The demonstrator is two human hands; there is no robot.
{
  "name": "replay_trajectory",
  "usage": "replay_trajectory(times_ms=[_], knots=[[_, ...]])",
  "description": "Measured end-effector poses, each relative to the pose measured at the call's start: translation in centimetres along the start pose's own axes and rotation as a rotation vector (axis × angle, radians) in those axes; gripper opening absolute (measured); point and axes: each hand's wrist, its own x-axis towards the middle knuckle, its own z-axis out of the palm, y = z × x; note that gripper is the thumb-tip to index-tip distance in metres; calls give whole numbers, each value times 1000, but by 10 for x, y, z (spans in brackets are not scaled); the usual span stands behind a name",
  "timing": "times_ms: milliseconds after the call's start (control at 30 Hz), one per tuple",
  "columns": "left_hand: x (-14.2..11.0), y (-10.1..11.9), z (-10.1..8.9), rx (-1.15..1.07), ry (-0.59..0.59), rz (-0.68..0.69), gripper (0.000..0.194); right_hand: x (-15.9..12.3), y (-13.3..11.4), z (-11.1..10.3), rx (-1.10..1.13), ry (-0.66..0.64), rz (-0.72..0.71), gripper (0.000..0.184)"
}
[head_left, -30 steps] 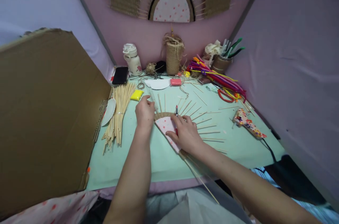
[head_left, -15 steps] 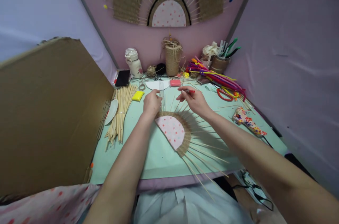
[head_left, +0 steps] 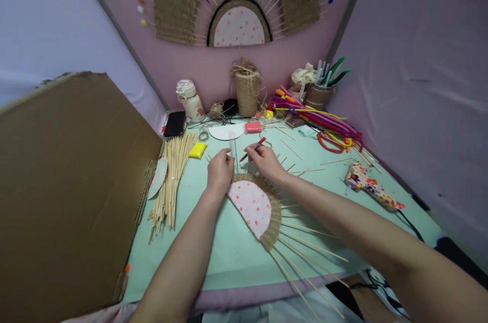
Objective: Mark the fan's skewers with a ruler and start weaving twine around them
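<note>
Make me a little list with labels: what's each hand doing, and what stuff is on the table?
left hand: presses a clear ruler at the fan's top edge
right hand: holds a red pen
fan: half-round, dotted pink middle, woven rim, sticks poking out
left side: stick bundle, cardboard
back: twine roll, bottle, phone
right side: pipe cleaners, scissors

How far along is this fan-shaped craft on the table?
Done, it seems: the dotted half-disc has a woven rim and sticks fanning out. In hand: the left hand steadies a clear ruler at the rim while the right hand holds a red pen. Left: unlike the wall piece, the sticks are bare, with no wide weaving.
</note>
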Motion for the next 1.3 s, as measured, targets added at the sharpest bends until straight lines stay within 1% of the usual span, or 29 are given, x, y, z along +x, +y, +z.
replay_trajectory(times_ms=[167, 400, 467, 567, 633, 767, 867, 1067, 1300], knots=[[-3, 1, 2, 56, -27, 3, 33, -5, 3, -3, -24, -2, 45, 36], [-4, -1, 5, 79, -47, 32, 33, -4, 10, -5, -53, -17, 42, 35], [-4, -2, 5, 85, -51, 37, 32, -2, 12, -4, 2, -9, 47, 28], [-3, -3, 5, 96, -58, 38, 32, 0, 15, 0, 121, 17, 76, 11], [-3, -2, 5, 99, -60, 36, 32, 1, 17, 2, 163, 34, 101, 8], [-3, -1, 4, 103, -66, 29, 32, 3, 18, 2, 143, 34, 106, 9], [-3, 0, 3, 106, -74, 24, 33, 5, 15, -1, 107, 35, 111, 9], [-3, 1, 2, 107, -74, 16, 33, 8, 5, -3, 71, 24, 171, 21], [-3, 0, 3, 108, -90, 18, 33, 10, 9, -2, 48, 17, 167, 26]])
